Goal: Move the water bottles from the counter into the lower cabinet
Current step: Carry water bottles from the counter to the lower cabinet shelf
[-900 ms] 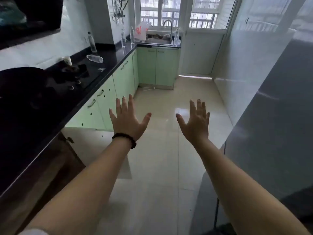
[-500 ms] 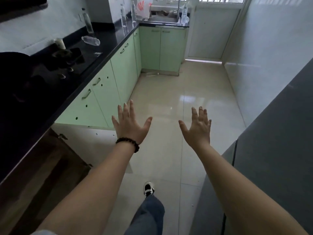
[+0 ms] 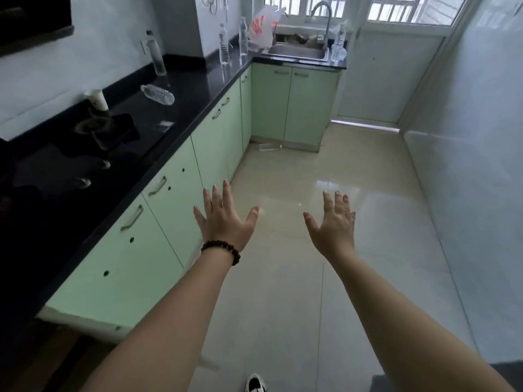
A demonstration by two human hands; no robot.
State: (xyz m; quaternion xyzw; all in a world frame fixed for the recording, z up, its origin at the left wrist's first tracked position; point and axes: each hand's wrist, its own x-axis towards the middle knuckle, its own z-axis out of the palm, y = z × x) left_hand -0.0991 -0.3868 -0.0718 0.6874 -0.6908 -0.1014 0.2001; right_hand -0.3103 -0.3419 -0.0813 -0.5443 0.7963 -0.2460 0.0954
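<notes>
We held our left hand [image 3: 225,220] and right hand [image 3: 334,226] out over the floor [image 3: 325,176], fingers [image 3: 226,190] spread and gripping nothing, probably because we had yet to reach the bottles. On the black table [image 3: 195,91], one water bottle [image 3: 157,94] lay on its side, long axis slanting along the top, near the wall edge. Others stood upright: one [image 3: 155,53] by the wall, two [image 3: 223,45] near the far corner, one [image 3: 338,42] beside the sink [image 3: 297,52]. The lower cabinet [image 3: 169,199] doors were closed
</notes>
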